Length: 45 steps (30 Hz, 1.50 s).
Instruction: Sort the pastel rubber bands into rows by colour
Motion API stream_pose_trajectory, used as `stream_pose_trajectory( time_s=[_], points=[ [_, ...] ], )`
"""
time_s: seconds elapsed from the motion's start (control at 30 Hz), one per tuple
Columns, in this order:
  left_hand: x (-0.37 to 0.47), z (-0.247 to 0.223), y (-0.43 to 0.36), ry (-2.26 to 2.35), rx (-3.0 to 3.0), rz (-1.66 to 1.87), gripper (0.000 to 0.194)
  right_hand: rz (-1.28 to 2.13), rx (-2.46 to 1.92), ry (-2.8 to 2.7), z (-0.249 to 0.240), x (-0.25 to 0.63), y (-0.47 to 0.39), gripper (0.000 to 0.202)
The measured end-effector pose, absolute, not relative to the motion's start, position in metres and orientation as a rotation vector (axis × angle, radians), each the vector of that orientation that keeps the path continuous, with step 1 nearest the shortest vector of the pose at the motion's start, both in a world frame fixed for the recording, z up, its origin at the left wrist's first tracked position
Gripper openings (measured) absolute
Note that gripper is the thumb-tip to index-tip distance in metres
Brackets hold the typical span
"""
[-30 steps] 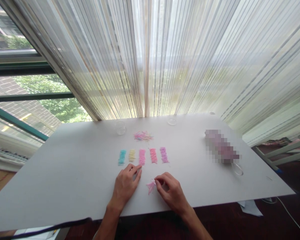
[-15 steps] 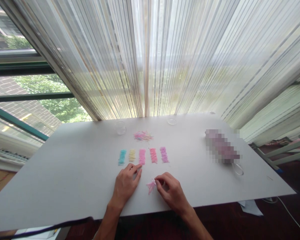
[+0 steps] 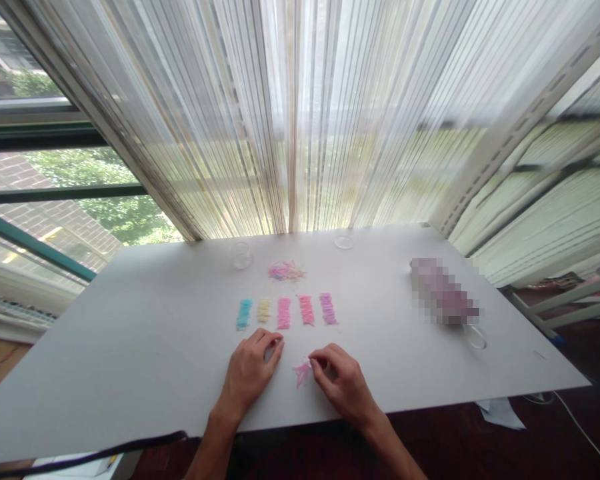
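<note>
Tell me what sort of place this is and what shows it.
Probably a room in a home, beside a window: a sheer striped curtain hangs behind a white table, trees show outside, and small colored strands lie grouped on the tabletop.

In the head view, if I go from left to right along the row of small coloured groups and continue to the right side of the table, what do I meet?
Turquoise group, yellow group, pink group, coral-pink group, purple group, pixelated mauve object.
</note>
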State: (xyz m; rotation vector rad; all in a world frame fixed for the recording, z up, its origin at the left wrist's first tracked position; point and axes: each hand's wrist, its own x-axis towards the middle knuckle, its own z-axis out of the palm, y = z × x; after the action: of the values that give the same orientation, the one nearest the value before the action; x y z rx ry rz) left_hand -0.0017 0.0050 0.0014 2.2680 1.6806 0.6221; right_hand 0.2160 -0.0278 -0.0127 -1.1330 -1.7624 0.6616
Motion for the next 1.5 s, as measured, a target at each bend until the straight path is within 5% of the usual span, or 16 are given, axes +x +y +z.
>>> stream_pose_trajectory(
  time_s=[0.5,1.5],
  points=[
    [0.012,0.009,-0.016,1.356,2.287,0.593,0.011,0.402,-1.259,-1.789,-0.025,0.211,-0.027,0.026],
    [0.016,0.007,-0.006,1.269,2.304,0.800,0.011,0.426,-1.236,-1.828,-0.018,0.214,-0.028,0.012]
  ],
)
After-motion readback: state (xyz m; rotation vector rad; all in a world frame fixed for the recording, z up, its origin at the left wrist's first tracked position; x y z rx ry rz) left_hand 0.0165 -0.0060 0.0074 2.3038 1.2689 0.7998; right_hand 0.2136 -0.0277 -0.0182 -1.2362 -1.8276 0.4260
